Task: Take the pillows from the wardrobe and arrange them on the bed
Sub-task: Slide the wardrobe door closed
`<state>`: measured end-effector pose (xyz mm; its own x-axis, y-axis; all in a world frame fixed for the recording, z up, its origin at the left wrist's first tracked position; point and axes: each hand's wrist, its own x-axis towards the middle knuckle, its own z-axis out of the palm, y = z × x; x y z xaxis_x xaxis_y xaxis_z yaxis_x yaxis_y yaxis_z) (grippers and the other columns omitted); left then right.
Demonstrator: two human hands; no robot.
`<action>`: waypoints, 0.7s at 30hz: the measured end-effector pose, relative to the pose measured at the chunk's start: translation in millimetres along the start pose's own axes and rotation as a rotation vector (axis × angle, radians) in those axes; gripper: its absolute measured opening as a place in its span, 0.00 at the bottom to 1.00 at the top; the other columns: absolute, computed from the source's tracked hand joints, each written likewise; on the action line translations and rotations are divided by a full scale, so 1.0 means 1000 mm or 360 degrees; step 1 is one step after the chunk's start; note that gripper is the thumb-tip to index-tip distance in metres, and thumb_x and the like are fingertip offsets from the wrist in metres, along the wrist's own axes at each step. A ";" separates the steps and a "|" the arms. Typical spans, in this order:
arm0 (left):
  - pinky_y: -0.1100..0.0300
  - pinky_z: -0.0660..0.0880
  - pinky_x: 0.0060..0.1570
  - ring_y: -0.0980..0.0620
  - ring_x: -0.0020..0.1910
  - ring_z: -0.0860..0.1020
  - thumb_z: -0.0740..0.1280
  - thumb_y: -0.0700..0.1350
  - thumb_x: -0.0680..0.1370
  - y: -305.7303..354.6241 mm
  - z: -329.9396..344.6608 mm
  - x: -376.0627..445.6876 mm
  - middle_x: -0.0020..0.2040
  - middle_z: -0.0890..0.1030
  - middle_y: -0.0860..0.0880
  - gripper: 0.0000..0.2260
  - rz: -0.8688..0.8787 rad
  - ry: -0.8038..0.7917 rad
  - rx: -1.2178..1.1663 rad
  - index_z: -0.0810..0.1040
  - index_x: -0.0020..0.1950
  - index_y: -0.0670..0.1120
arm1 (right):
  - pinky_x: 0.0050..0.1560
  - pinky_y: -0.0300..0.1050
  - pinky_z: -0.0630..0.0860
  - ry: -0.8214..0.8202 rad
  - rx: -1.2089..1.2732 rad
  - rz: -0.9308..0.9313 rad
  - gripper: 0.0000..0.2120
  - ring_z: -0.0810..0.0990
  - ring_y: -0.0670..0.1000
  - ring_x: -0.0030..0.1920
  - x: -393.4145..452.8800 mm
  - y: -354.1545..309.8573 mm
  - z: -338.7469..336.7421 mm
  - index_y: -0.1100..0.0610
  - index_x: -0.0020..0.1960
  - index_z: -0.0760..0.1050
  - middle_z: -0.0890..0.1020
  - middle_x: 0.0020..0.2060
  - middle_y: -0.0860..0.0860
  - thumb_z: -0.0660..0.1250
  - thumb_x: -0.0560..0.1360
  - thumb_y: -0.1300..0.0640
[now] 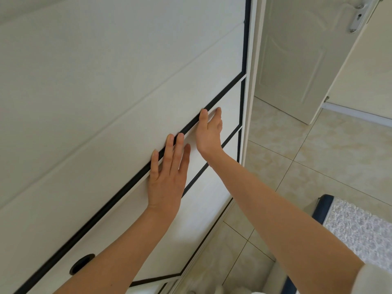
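Your left hand [167, 177] lies flat and open against the white wardrobe [106, 92], palm on the door panel, fingers spread and pointing up along it. The fingertips cross the black seam [131, 181] that runs diagonally between two door panels. Your right hand [209, 132] is just beyond the left along that same seam, also open and gripping nothing. Its thumb is at the black line and its fingers curl at the panel's edge. Whether they hook into the gap or only rest on the surface cannot be told. The two hands are close together but not touching, and both forearms are bare.

The wardrobe fills most of the view, and its doors look shut. The pillows are nowhere in sight; if they are inside it, the panels hide them. Lower along the same panel as your left hand, near your left forearm, sits a round black recessed pull [81, 264]. A second, shorter black seam runs alongside the first, on the side of your right forearm.

Past the wardrobe's far edge stands a white room door [297, 56], open, with a metal handle [358, 15] high on it. Beige floor tiles [318, 162] spread out from the wardrobe's foot. Across the tiles from the wardrobe, beside your right forearm, a corner of the bed [358, 228] shows: a pale patterned cover with a dark blue border.
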<state>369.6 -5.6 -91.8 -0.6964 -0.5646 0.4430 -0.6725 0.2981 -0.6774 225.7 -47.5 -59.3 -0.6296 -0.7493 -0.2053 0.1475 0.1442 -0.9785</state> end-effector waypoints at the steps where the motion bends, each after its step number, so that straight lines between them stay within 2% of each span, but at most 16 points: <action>1: 0.38 0.38 0.73 0.40 0.79 0.40 0.48 0.37 0.77 0.000 -0.001 0.000 0.81 0.40 0.38 0.31 0.0004 -0.0017 0.0005 0.51 0.81 0.47 | 0.72 0.58 0.51 0.0001 0.0002 -0.0004 0.32 0.50 0.59 0.77 0.000 0.000 0.000 0.46 0.78 0.41 0.46 0.79 0.54 0.48 0.79 0.36; 4: 0.37 0.39 0.73 0.37 0.79 0.40 0.46 0.37 0.76 -0.001 -0.009 0.001 0.81 0.40 0.37 0.32 0.0010 -0.0075 -0.0018 0.51 0.81 0.48 | 0.71 0.57 0.53 0.0005 0.0015 -0.0009 0.32 0.53 0.59 0.76 0.000 0.000 -0.002 0.46 0.78 0.43 0.48 0.79 0.54 0.49 0.79 0.37; 6: 0.37 0.39 0.73 0.35 0.78 0.39 0.50 0.38 0.75 -0.001 -0.013 0.001 0.80 0.40 0.36 0.33 0.0009 -0.0125 -0.0071 0.52 0.81 0.48 | 0.67 0.51 0.57 -0.0002 0.0032 -0.0014 0.33 0.57 0.58 0.75 -0.001 -0.001 -0.004 0.46 0.78 0.44 0.49 0.78 0.54 0.50 0.78 0.37; 7: 0.37 0.39 0.73 0.35 0.78 0.38 0.55 0.38 0.75 -0.002 -0.015 0.001 0.80 0.39 0.35 0.33 0.0005 -0.0157 -0.0110 0.54 0.81 0.49 | 0.63 0.49 0.58 -0.0009 0.0041 -0.0019 0.33 0.59 0.58 0.74 -0.002 -0.001 -0.006 0.46 0.78 0.45 0.50 0.78 0.54 0.51 0.78 0.37; 9: 0.37 0.40 0.73 0.34 0.78 0.39 0.64 0.42 0.75 -0.006 -0.019 0.001 0.80 0.39 0.34 0.28 -0.0004 -0.0237 -0.0237 0.64 0.76 0.49 | 0.60 0.47 0.60 -0.0021 -0.0021 -0.0043 0.34 0.61 0.58 0.73 -0.004 -0.002 -0.011 0.47 0.78 0.46 0.54 0.77 0.56 0.52 0.78 0.35; 11: 0.38 0.40 0.74 0.35 0.79 0.41 0.64 0.42 0.75 -0.011 -0.026 0.001 0.80 0.41 0.35 0.19 0.0017 -0.0282 -0.0360 0.73 0.67 0.49 | 0.61 0.48 0.65 -0.0022 -0.0185 -0.0077 0.35 0.66 0.58 0.70 -0.006 -0.005 -0.016 0.49 0.78 0.49 0.62 0.75 0.58 0.51 0.77 0.34; 13: 0.38 0.40 0.75 0.35 0.79 0.43 0.64 0.42 0.75 -0.015 -0.032 0.001 0.80 0.43 0.34 0.18 0.0041 -0.0277 -0.0528 0.75 0.65 0.48 | 0.55 0.47 0.68 -0.0016 -0.0308 -0.0088 0.34 0.70 0.57 0.67 -0.010 -0.009 -0.021 0.53 0.77 0.52 0.67 0.71 0.58 0.50 0.78 0.36; 15: 0.38 0.42 0.75 0.35 0.80 0.45 0.67 0.43 0.74 -0.018 -0.037 -0.001 0.81 0.48 0.35 0.21 0.0079 -0.0237 -0.0737 0.74 0.68 0.46 | 0.49 0.42 0.66 -0.0027 -0.0384 -0.0095 0.32 0.72 0.56 0.62 -0.018 -0.010 -0.027 0.56 0.77 0.55 0.69 0.71 0.57 0.49 0.80 0.38; 17: 0.38 0.49 0.76 0.36 0.80 0.49 0.68 0.42 0.73 -0.023 -0.040 -0.008 0.80 0.55 0.37 0.21 0.0133 -0.0155 -0.0923 0.75 0.67 0.43 | 0.51 0.39 0.65 -0.0046 -0.0469 -0.0111 0.30 0.72 0.55 0.63 -0.032 -0.005 -0.034 0.57 0.77 0.55 0.69 0.71 0.57 0.51 0.81 0.41; 19: 0.39 0.59 0.74 0.37 0.78 0.57 0.69 0.38 0.72 -0.027 -0.042 -0.024 0.77 0.65 0.39 0.17 0.0165 -0.0055 -0.1163 0.79 0.61 0.41 | 0.51 0.37 0.65 -0.0057 -0.0554 -0.0164 0.27 0.71 0.54 0.66 -0.050 0.006 -0.041 0.57 0.76 0.57 0.70 0.71 0.56 0.55 0.81 0.47; 21: 0.41 0.68 0.70 0.37 0.74 0.68 0.71 0.35 0.71 -0.031 -0.043 -0.048 0.69 0.75 0.39 0.12 0.0199 0.0000 -0.1350 0.82 0.54 0.39 | 0.50 0.37 0.66 -0.0050 -0.0674 -0.0255 0.25 0.73 0.53 0.64 -0.073 0.021 -0.048 0.56 0.75 0.59 0.72 0.69 0.55 0.58 0.80 0.51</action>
<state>413.1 45.2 -66.4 -0.7780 -0.4890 0.3944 -0.5504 0.8333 -0.0527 237.7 41.2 -65.5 -0.5944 -0.8022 -0.0561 -0.2793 0.2714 -0.9211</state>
